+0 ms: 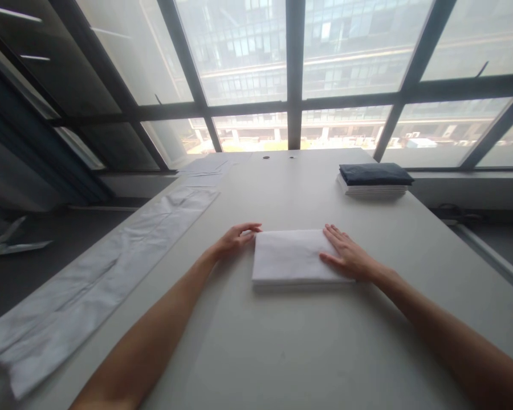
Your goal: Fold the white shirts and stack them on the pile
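Observation:
A folded white cloth point(288, 259) lies flat on the pale table point(308, 341) in front of me. My right hand point(346, 253) rests palm down on the cloth's right edge, its fingers stretched out. At the cloth's upper left corner my left hand point(237, 238) touches the edge, with the fingers curled in a loose pinch. I cannot make out whether it grips the fabric.
A stack of folded cloths point(374, 179), dark on top and white below, sits at the table's far right. Along the left edge lies a long strip of clear plastic sheeting point(111, 273). Big windows point(294, 74) stand behind the table.

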Action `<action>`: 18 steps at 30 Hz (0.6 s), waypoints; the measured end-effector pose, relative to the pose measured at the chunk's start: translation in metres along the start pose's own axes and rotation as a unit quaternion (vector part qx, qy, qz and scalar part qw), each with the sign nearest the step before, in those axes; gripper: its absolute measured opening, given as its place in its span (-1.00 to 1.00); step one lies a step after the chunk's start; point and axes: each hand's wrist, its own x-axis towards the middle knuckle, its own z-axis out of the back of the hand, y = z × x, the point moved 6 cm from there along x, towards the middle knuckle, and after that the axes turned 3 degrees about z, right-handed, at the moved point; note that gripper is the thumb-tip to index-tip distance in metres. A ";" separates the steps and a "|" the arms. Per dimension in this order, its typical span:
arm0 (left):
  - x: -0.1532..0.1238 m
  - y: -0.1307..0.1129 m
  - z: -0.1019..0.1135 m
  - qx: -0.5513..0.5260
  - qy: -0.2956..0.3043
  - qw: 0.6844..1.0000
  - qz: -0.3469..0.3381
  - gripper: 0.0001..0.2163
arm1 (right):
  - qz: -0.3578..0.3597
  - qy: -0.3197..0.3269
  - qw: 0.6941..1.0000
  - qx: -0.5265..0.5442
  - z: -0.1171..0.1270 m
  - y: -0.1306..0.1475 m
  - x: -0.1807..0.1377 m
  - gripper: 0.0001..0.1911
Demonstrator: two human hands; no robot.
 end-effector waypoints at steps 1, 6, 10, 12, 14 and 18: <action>-0.002 -0.003 0.002 0.002 0.020 1.000 -0.022 -0.53 | 0.027 0.008 0.999 0.025 0.005 -0.007 -0.001 -0.11; -0.009 -0.020 -0.007 0.032 0.067 0.990 -0.118 -0.63 | 0.070 0.009 0.994 0.087 0.024 -0.039 -0.012 -0.21; -0.009 -0.031 -0.022 0.022 0.084 0.984 -0.157 -0.69 | 0.074 -0.008 0.994 0.085 0.027 -0.050 -0.015 -0.28; -0.009 -0.031 -0.024 0.015 0.071 0.986 -0.151 -0.69 | 0.077 -0.006 0.993 0.084 0.026 -0.052 -0.014 -0.30; -0.009 -0.027 -0.025 0.004 0.059 0.989 -0.136 -0.67 | 0.076 -0.002 0.994 0.084 0.025 -0.054 -0.013 -0.30; -0.009 -0.020 -0.024 -0.010 0.062 0.992 -0.111 -0.66 | 0.077 0.002 0.993 0.089 0.024 -0.053 -0.013 -0.29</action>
